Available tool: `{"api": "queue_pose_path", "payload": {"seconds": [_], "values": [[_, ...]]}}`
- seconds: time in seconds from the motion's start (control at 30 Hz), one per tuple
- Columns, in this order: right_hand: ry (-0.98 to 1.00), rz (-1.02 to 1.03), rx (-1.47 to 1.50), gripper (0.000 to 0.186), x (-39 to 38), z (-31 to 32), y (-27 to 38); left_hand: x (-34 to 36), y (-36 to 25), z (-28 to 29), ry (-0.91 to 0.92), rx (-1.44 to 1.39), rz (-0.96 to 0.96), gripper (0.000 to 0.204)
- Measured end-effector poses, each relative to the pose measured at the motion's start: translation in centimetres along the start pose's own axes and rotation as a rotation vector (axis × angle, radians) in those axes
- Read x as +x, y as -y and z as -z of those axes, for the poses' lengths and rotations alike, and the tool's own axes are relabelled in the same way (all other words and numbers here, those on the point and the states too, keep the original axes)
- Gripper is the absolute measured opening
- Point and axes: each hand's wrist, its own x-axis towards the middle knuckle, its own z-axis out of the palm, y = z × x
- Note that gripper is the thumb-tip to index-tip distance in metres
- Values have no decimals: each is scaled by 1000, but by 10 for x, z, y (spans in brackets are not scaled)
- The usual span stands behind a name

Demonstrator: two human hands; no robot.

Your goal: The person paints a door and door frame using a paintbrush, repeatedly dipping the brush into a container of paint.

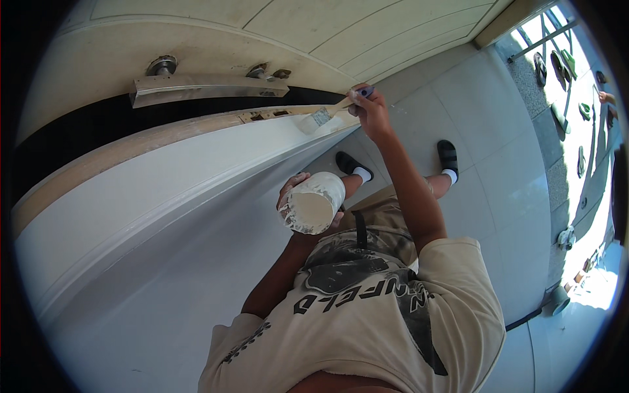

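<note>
In my right hand (372, 116) I grip a paintbrush (320, 117) by its handle. White-coated bristles rest at the edge of a white door (177, 167), close to a metal lock plate (265, 115) set in its bare, wood-coloured edge. My left hand (293, 183) is wrapped round a white paint tub (333, 188), held before my waist with its mouth tilted toward me. Pale paint shows inside, and drips streak the rim. The tub hides part of that hand.
A long metal handle (209, 88) sticks out beyond the door edge, below a cream panelled surface (341, 29). My feet stand in black sandals (447, 155) on grey floor tiles (511, 170). Several shoes (559, 67) lie in the sunlit area at right, where another person's hand (607, 98) shows.
</note>
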Motion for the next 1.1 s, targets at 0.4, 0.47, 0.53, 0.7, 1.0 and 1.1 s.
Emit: {"api": "queue_pose_path", "payload": {"seconds": [0.4,0.47,0.53,0.7,1.0,1.1], "values": [[-483,81,-1078,27,32,133,-112,-3,0,-1,-38,-132,81,104],[-235,64,-952,23,40,93,-95,-6,3,-1,-23,-108,62,103],[-131,69,-754,22,28,20,-52,-10,4,5,-50,-78,57,102],[-38,7,45,20,42,40,-46,-2,-4,3,3,-92,68,102],[-454,67,-1049,28,42,142,-121,-11,5,-1,-51,-129,5,103],[-294,21,-956,26,42,89,-99,-13,4,5,43,-66,88,103]]}}
